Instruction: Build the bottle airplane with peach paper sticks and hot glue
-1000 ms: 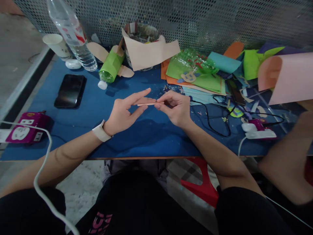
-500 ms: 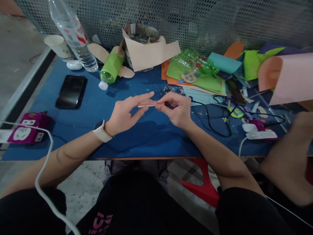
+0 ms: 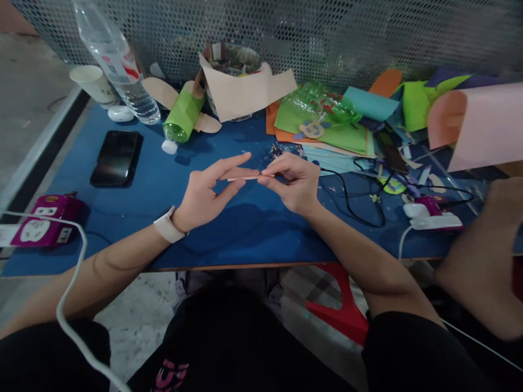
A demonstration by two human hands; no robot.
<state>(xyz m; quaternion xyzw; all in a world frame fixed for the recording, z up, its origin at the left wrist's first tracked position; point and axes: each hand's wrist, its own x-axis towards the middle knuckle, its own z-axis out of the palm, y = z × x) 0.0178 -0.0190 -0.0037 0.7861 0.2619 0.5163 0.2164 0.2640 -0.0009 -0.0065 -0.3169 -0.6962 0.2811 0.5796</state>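
Over the blue table (image 3: pixel 253 228), both my hands hold a thin, pale wooden stick (image 3: pixel 245 177) level. My right hand (image 3: pixel 292 182) pinches the stick's right end between thumb and fingers. My left hand (image 3: pixel 208 188), with a white watch on its wrist, has its fingers stretched out; the stick lies between the index and middle fingers near their tips. A green-wrapped plastic bottle (image 3: pixel 182 117) with paper wings lies on its side behind my left hand.
A black phone (image 3: pixel 116 158), a clear water bottle (image 3: pixel 118 60), a paper cup (image 3: pixel 93 83) and a magenta power strip (image 3: pixel 43 226) sit at left. Coloured paper sheets (image 3: pixel 339 128), black cables and a glue gun (image 3: pixel 431 215) crowd the right. Another person's arm (image 3: pixel 482 261) shows at the right edge.
The view dropped and shifted slightly. Both hands keep the stick in nearly the same place; the left fingers moved a little along it.
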